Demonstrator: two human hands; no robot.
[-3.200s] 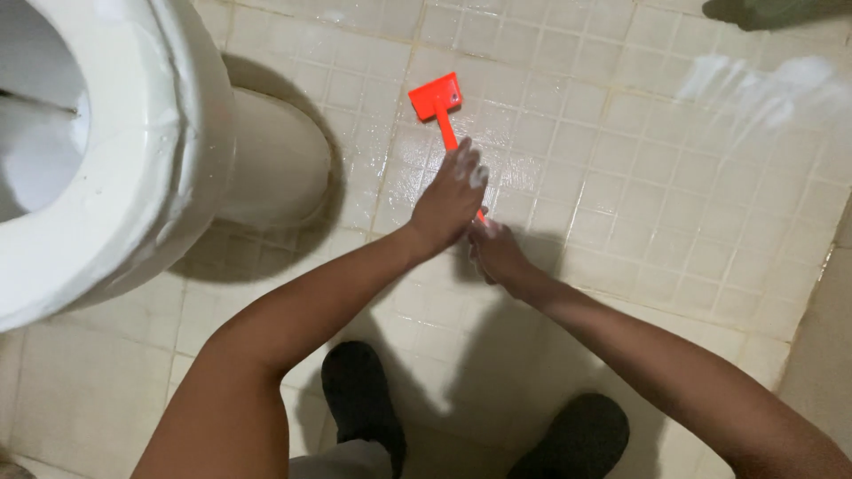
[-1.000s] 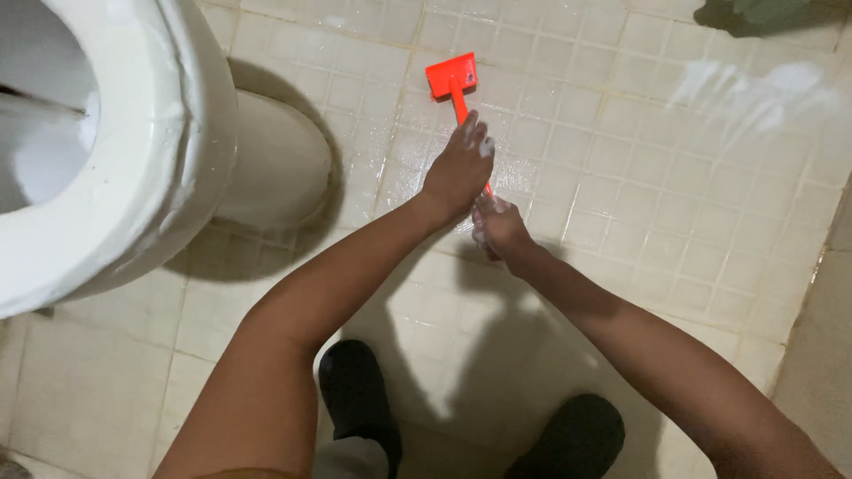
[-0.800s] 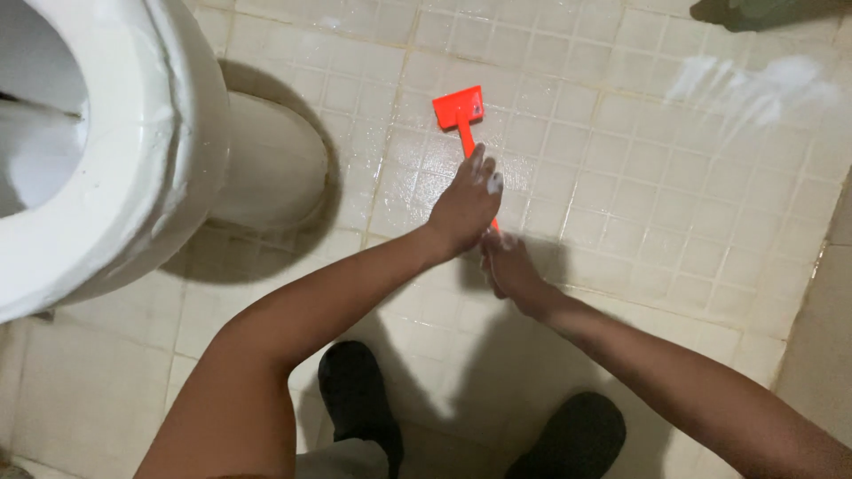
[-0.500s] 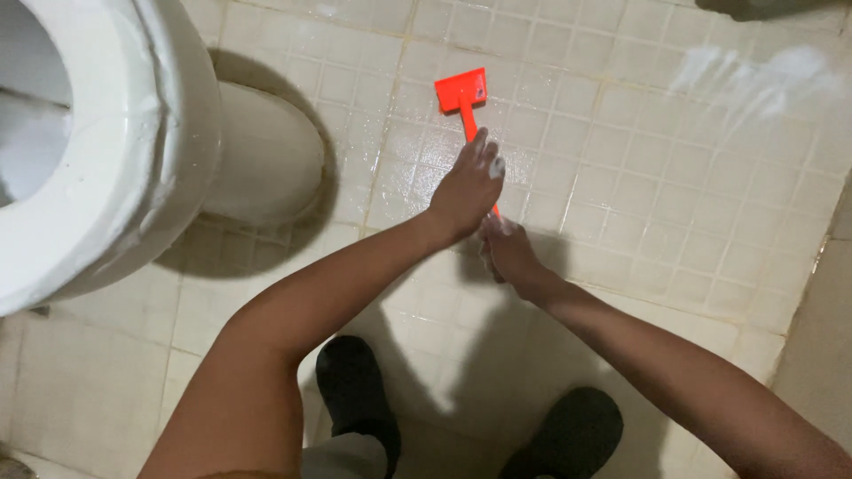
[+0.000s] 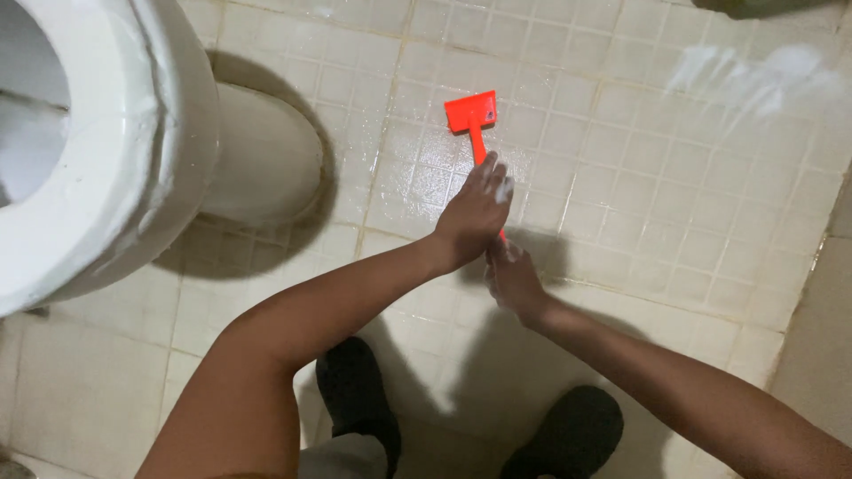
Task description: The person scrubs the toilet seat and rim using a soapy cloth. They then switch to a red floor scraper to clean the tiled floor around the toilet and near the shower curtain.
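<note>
On my feed a white toilet (image 5: 106,151) fills the upper left, its pedestal (image 5: 266,160) throwing a shadow on the wet tiled floor (image 5: 674,222). Two dark shoes (image 5: 359,399) stand at the bottom edge. White foam smears (image 5: 754,75) streak the tiles top right.

Both hands grip an orange long-handled scraper (image 5: 471,115) whose blade lies flat on the wet tiled floor (image 5: 621,204). The left hand (image 5: 475,217) is forward on the handle, the right hand (image 5: 512,282) just behind. A white toilet (image 5: 133,151) stands at the floor's left edge, black shoes (image 5: 355,399) below.
</note>
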